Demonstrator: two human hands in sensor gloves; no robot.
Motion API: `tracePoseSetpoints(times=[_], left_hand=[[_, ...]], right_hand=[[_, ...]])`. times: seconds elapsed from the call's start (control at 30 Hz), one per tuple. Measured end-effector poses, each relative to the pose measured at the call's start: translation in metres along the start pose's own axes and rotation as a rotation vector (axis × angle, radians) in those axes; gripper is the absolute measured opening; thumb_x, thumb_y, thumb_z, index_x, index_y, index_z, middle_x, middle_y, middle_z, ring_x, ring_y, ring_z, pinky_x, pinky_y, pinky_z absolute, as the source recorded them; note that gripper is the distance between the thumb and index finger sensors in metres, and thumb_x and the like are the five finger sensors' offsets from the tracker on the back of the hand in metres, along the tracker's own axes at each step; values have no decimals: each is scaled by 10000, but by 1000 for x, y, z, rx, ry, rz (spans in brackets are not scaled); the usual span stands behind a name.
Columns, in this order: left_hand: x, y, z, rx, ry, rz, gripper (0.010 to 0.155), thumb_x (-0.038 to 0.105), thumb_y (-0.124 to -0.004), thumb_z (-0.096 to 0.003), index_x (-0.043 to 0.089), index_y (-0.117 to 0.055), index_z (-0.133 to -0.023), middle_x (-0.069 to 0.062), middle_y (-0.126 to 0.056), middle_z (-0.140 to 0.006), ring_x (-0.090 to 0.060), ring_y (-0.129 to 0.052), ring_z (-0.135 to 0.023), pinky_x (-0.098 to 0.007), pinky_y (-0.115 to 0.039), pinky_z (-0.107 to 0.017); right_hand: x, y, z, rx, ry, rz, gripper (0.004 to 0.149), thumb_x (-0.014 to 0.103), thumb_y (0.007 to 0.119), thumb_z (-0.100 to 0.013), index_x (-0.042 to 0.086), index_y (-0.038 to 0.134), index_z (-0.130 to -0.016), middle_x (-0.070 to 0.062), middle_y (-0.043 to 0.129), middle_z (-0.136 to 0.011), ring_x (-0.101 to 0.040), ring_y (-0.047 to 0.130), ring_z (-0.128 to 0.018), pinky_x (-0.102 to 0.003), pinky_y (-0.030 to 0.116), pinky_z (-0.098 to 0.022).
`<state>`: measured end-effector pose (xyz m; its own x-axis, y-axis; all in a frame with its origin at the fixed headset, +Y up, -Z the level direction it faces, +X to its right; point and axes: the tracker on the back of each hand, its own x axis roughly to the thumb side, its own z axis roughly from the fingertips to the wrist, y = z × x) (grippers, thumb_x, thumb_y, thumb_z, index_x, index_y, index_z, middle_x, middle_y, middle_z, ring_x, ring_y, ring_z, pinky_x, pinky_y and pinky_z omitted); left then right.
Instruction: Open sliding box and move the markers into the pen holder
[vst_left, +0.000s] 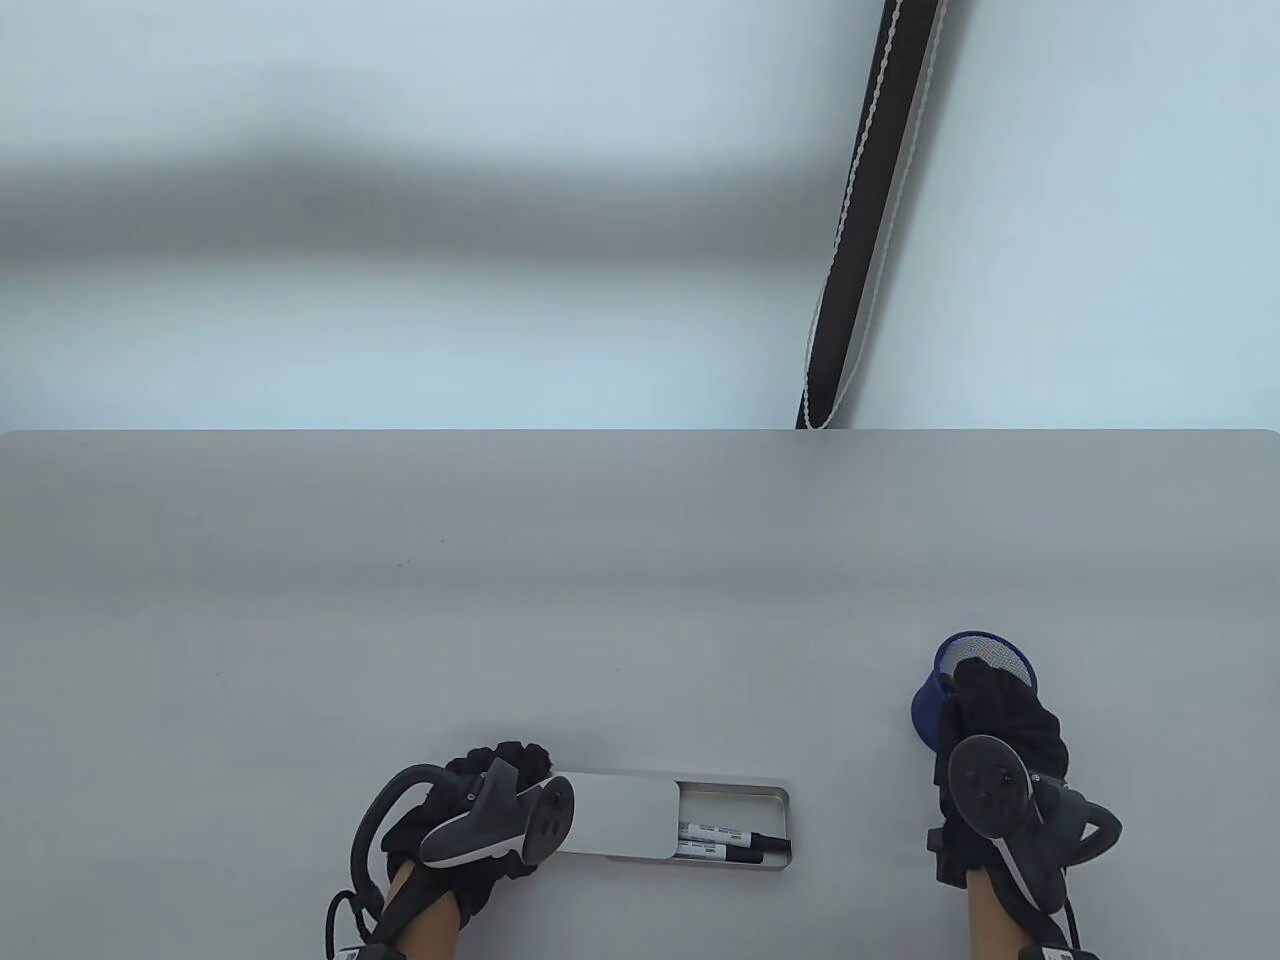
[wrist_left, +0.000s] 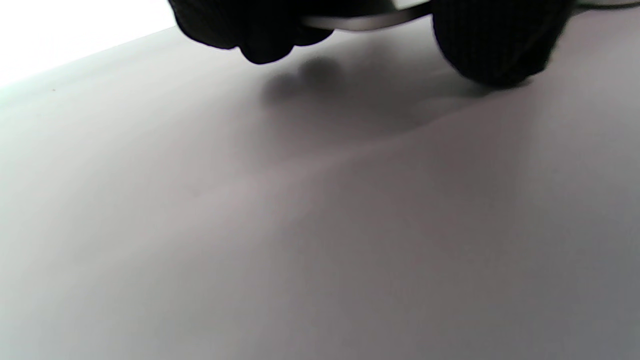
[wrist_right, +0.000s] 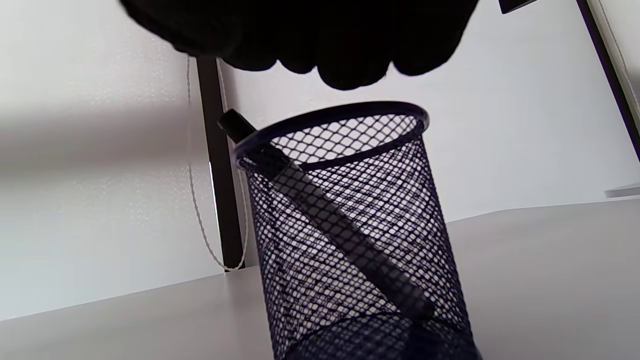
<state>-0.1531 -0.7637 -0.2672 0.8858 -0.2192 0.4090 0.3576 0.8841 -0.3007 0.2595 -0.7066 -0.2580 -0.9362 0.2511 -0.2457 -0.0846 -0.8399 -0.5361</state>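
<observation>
**Markers (vst_left: 735, 841) at nine o'clock of the right hand**

Two left in the half-open sliding box (vst_left: 735, 795), long axes running three-to-nine. One already leaning in the pen holder (wrist_right: 350, 225). Left hand (vst_left: 470, 815) nearer, pinching the lid (vst_left: 620, 815). Right hand (vst_left: 1000, 740) above the holder, fingers loosely curled, apparently empty.

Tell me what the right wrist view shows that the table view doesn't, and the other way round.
Only the right wrist view shows a marker already inside, leaning against the rim with its end poking out.

Only the table view shows the sliding box with its lid partly slid back, two markers still in it, and the left hand at the lid end.

Both show the blue mesh pen holder standing on the table, with the right hand just above it.
</observation>
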Motion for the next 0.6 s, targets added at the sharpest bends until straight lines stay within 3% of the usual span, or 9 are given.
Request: tracePoseSetpoints(times=[0.4,0.5,0.6], left_hand=[[1,0,1,-4,-5,-16,821,679,-641,-406,323,-340,-1082,42,-496,-1186,-210,-664,-1066,-370,-673,-803],[1,-1,1,-6,-8,-15,816,677,-635,-415,320,-334,-1084,40,-490,-1188,-214,-657,-1070,-374,-670,-804],[2,-1,1,-7,-9,-16,812,674,-631,-423,317,-330,-1087,36,-482,-1192,-219,-652,-1074,-377,-668,-805]], right_hand=[[49,-12,9,-25,-205,-47,498,404,721,-434,266,657,-908,-75,655,-932,-283,767,-795,-446,682,-626],[61,-10,13,19,-249,-49,510,412,721,-433,273,649,-919,-72,647,-947,-289,750,-817,-449,667,-643],[73,-3,18,137,-297,-67,519,416,722,-431,280,649,-927,-68,647,-962,-299,729,-843,-458,644,-664]])
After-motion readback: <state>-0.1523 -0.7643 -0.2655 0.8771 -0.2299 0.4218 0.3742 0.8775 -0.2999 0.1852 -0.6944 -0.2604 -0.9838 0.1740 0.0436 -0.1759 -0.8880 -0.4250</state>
